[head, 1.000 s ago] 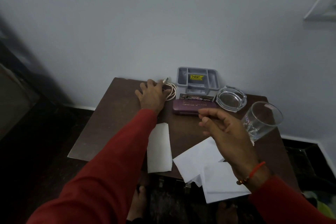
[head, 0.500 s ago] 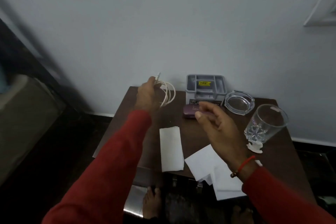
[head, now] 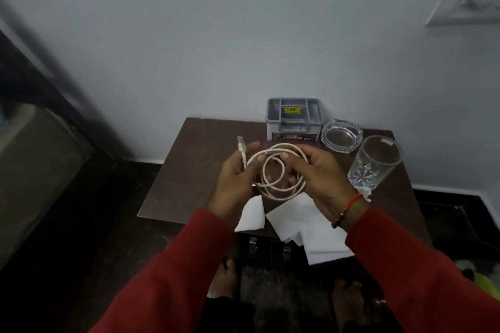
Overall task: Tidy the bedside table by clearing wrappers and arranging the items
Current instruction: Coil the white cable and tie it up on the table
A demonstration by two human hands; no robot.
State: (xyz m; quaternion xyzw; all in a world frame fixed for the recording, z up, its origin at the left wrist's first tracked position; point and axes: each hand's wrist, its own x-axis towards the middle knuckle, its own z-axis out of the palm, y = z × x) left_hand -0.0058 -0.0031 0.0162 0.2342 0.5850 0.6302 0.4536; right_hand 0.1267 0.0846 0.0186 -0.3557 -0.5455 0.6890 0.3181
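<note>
A coiled white cable (head: 273,170) hangs in the air above the dark brown bedside table (head: 189,170). My left hand (head: 234,184) grips it near the plug end, which sticks up at the left. My right hand (head: 318,178) pinches the top of the loops. White paper wrappers (head: 311,224) lie on the table's near edge, partly under my hands, and another white sheet (head: 251,216) lies to their left. A purple case (head: 266,145) is mostly hidden behind the cable.
A grey compartment box (head: 293,119) stands at the back against the wall. A glass ashtray (head: 341,136) sits to its right, and a clear drinking glass (head: 374,162) stands near the right edge on a torn scrap. Bare feet show on the floor below.
My left hand lifted the cable from the back of the table and brought it toward me. My right hand came in and took hold of the loops.
</note>
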